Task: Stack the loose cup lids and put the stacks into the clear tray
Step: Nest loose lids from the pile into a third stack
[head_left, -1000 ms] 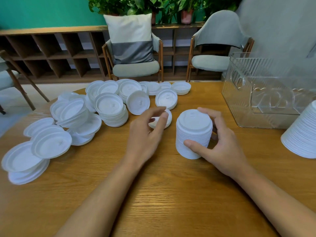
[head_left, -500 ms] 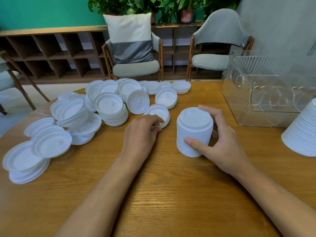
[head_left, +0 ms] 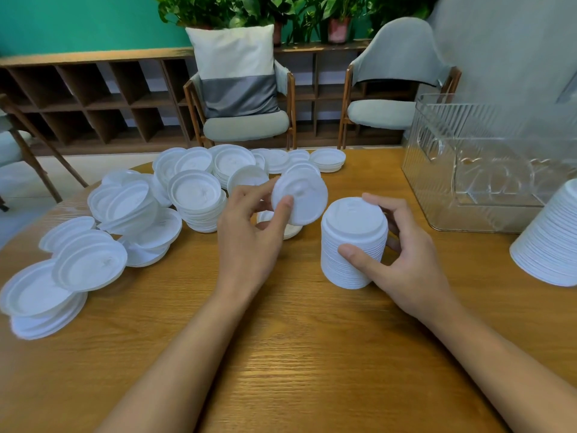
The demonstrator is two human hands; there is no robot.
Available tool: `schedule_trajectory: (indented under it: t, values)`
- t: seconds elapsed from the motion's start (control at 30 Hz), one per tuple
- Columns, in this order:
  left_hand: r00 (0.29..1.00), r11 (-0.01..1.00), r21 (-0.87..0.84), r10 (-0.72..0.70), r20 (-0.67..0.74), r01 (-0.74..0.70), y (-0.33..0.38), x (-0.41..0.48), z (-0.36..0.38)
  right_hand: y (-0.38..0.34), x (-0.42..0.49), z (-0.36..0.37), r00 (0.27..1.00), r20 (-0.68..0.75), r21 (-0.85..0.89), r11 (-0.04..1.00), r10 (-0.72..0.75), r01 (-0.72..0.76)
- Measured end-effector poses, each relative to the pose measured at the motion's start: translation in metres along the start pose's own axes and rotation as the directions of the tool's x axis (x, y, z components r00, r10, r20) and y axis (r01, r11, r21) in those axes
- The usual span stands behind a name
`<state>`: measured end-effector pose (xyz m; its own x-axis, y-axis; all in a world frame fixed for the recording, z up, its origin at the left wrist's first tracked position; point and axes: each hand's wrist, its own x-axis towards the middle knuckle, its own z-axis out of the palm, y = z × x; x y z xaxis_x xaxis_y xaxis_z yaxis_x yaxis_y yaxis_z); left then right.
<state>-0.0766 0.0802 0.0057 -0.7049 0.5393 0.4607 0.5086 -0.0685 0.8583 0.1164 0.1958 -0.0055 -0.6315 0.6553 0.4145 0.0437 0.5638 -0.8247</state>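
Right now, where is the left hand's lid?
Head view, centre: the lid is pinched by the left hand above the table, just left of the tall stack the right hand grips.

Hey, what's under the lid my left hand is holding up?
A low pile of white lids lies on the table below the held lid; the left hand and that lid cover most of it.

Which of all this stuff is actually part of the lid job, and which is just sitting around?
In the job: single lid in the left hand; lid stack under the right hand; loose lids; second stack; clear tray.
Just there: chairs; cushion; potted plants; shelf unit.
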Motion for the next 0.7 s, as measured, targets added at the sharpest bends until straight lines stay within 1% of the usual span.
schedule_trajectory:
  t: [0.07, 0.13, 0.17, 0.23, 0.33, 0.4, 0.5, 0.6, 0.7]
  values:
    - [0.992, 0.977, -0.174, -0.124, 0.017, 0.125, 0.005, 0.002, -0.001, 0.0, 0.0, 0.0, 1.0, 0.003, -0.003, 1.0, -0.005, 0.005]
    - [0.971, 0.923, -0.301, -0.23, 0.062, 0.238, 0.012, 0.002, -0.001, 0.0, 0.0, 0.0, 1.0, 0.008, 0.001, 1.0, -0.004, 0.004]
    - [0.962, 0.906, -0.322, -0.258, 0.093, 0.274, 0.015, 0.002, -0.001, 0.0, 0.0, 0.0, 1.0, 0.01, 0.001, 1.0, -0.008, 0.008]
    - [0.951, 0.899, -0.316, -0.265, 0.158, 0.303, 0.018, -0.001, 0.002, -0.001, 0.0, 0.0, 1.0, 0.016, -0.007, 1.0, -0.021, 0.021]
    - [0.949, 0.918, -0.274, -0.232, 0.213, 0.286, 0.019, -0.006, 0.007, -0.004, 0.001, 0.0, 0.998, 0.048, -0.013, 0.999, -0.047, 0.048]
    - [0.95, 0.921, -0.278, -0.209, 0.234, 0.271, 0.02, -0.009, 0.01, -0.003, 0.0, 0.001, 0.996, 0.068, -0.026, 0.997, -0.064, 0.066]
    - [0.954, 0.947, -0.237, -0.152, 0.259, 0.215, 0.021, -0.013, 0.013, 0.0, 0.0, 0.002, 0.991, 0.093, -0.049, 0.993, -0.099, 0.104]
    - [0.958, 0.962, -0.212, -0.114, 0.263, 0.172, 0.019, -0.015, 0.015, 0.002, 0.0, 0.003, 0.987, 0.097, -0.072, 0.988, -0.131, 0.139]
    - [0.954, 0.969, -0.192, -0.098, 0.285, 0.157, 0.019, -0.017, 0.014, 0.002, 0.0, 0.003, 0.987, 0.088, -0.066, 0.988, -0.135, 0.141]
